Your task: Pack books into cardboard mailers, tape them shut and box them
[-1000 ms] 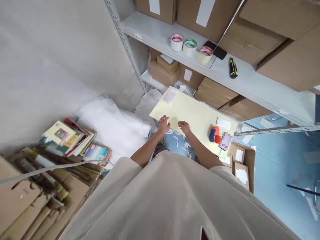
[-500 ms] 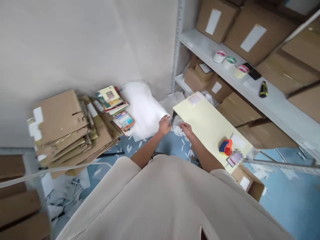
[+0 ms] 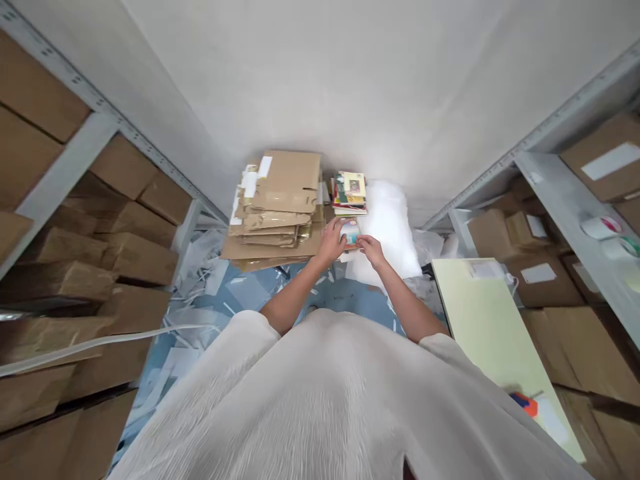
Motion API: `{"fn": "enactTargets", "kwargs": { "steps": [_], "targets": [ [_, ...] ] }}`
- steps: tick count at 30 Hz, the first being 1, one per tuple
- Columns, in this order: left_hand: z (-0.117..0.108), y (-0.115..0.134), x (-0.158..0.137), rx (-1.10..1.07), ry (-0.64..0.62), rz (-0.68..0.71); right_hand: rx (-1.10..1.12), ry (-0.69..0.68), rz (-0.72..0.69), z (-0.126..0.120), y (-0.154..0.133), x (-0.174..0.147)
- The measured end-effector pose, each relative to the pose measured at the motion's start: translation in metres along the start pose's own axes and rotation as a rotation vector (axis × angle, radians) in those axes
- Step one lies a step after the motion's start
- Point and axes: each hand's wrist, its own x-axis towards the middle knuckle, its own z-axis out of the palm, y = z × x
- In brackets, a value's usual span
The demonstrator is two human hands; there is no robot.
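A small book with a blue and pinkish cover (image 3: 351, 232) lies at the front of the book pile, between my two hands. My left hand (image 3: 331, 243) is closed at its left edge, with the fingertips partly hidden. At its lower right corner, my right hand (image 3: 371, 251) pinches the edge with thumb and fingers. Just behind it is a stack of books (image 3: 350, 188), topped by a cream cover with a small picture. White foam sheeting (image 3: 387, 227) lies right beside the books, under my right forearm.
Flattened cardboard boxes (image 3: 287, 180) are stacked left of the books, against the wall. A pale yellow table (image 3: 480, 313) stands at right, before a shelf (image 3: 565, 177) with tape rolls. Boxes (image 3: 135, 243) fill the left shelving. Paper scraps litter the blue floor (image 3: 340, 291).
My view has swung left, bringing the books and cardboard to the centre. Both hands have moved from beside the foam and the table corner to the small book and now grip its edges.
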Motion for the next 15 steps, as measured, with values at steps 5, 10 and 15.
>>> {"fn": "enactTargets", "kwargs": {
  "steps": [5,10,15],
  "targets": [
    [-0.062,-0.077,-0.006,0.024,0.131,-0.15,-0.045,-0.053,-0.046,0.084,-0.027,0.041],
    [-0.098,-0.125,-0.015,0.036,0.2,-0.3,-0.137,-0.046,-0.107,0.139,-0.047,0.076],
    [-0.112,-0.146,-0.024,0.043,0.206,-0.357,-0.227,-0.019,-0.119,0.175,-0.057,0.104]
  ]
}}
